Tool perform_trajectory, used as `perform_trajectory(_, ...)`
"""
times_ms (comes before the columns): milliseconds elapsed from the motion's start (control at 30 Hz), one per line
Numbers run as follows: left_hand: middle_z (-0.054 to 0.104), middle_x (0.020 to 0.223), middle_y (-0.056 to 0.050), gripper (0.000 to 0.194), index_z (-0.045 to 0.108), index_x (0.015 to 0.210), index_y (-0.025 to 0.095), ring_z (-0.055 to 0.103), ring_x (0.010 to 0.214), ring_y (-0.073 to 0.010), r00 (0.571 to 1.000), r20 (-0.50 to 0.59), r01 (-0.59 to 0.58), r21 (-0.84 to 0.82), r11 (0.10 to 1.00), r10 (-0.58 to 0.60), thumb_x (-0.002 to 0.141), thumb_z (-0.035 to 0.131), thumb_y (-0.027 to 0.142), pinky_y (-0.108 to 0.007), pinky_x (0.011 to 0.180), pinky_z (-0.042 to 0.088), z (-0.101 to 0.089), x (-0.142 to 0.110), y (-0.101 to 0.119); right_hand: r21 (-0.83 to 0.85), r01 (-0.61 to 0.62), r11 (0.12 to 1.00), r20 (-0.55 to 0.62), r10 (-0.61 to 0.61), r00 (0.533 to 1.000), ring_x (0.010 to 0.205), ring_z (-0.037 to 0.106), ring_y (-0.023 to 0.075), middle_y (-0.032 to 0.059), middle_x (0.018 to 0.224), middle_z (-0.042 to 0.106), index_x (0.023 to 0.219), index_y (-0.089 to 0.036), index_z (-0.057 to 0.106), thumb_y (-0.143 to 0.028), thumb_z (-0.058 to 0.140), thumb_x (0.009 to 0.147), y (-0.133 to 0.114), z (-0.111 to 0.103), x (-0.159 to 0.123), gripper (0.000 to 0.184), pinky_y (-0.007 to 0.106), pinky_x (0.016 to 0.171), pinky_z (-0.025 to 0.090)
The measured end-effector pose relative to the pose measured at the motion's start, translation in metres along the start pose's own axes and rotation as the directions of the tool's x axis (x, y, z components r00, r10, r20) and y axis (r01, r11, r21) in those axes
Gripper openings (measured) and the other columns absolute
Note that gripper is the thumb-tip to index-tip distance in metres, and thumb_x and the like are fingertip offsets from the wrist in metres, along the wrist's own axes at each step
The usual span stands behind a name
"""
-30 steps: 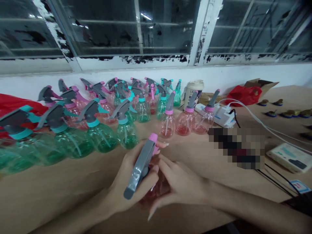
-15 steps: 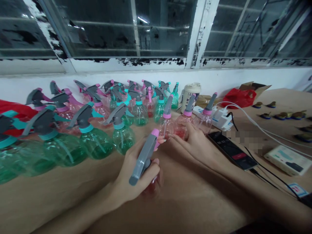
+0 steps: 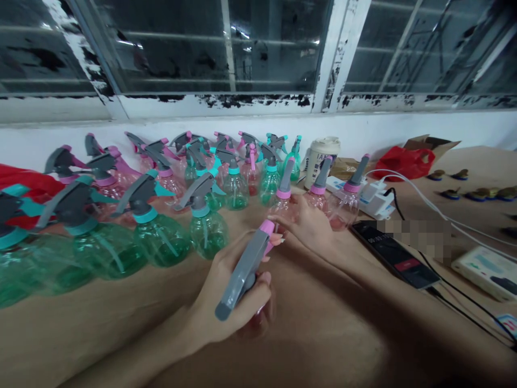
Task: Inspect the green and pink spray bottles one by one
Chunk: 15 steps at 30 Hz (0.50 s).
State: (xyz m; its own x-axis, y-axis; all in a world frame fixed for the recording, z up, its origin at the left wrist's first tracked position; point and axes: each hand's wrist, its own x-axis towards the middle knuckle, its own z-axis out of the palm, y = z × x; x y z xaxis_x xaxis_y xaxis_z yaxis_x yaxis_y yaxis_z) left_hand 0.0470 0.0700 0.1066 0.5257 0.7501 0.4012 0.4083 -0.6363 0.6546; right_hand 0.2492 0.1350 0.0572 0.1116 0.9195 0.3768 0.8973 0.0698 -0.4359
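Note:
My left hand (image 3: 228, 285) is wrapped round the neck of a spray bottle (image 3: 245, 275) with a grey and pink trigger head. Its reddish body shows only partly below my fingers. Ahead and to the right, my right hand (image 3: 310, 223) closes on the side of another pink spray bottle (image 3: 285, 186), thumb in front and fingers partly hidden. Two more pink spray bottles stand beyond that hand, a middle one (image 3: 321, 186) and a right one (image 3: 351, 196). On my left is a front row of green spray bottles, the nearest one (image 3: 208, 231) close to my left hand.
More pink and green spray bottles crowd against the wall. A paper cup (image 3: 321, 159), a power strip (image 3: 375, 199) with cables and a phone (image 3: 396, 253) lie to the right. Farther right are a red bag (image 3: 404, 161), a white box (image 3: 487, 272) and several small brownish pieces.
My right hand has moved from beside the middle pink bottle onto the left one of the three. My left hand still holds its bottle. The view has shifted slightly.

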Motion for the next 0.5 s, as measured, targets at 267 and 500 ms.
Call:
perform_trajectory(267, 0.053, 0.121, -0.004, 0.053, 0.047, 0.122, 0.028, 0.061, 0.086, -0.0165, 0.986, -0.027, -0.169, -0.118, 0.978, 0.167, 0.072, 0.046, 0.010, -0.030, 0.075, 0.055, 0.000, -0.002, -0.003, -0.004, 0.123, 0.992, -0.034, -0.123, 0.992, 0.073, 0.065, 0.0291, 0.0132, 0.100, 0.065, 0.133, -0.019, 0.035, -0.061, 0.048, 0.078, 0.005, -0.004, -0.010, 0.070, 0.037, 0.057, 0.047)
perform_trajectory(500, 0.057, 0.095, -0.003, 0.047, 0.054, 0.111, 0.026, 0.059, 0.079, -0.0175, 0.992, 0.007, -0.121, -0.129, 0.984, 0.123, 0.068, 0.045, 0.011, -0.032, 0.071, 0.054, -0.002, 0.004, -0.004, -0.008, 0.222, 0.975, -0.091, -0.222, 0.971, 0.063, 0.063, 0.0205, 0.0114, 0.088, 0.065, 0.121, -0.012, 0.048, -0.048, 0.050, 0.084, 0.006, -0.042, -0.061, 0.051, 0.034, 0.057, 0.050)
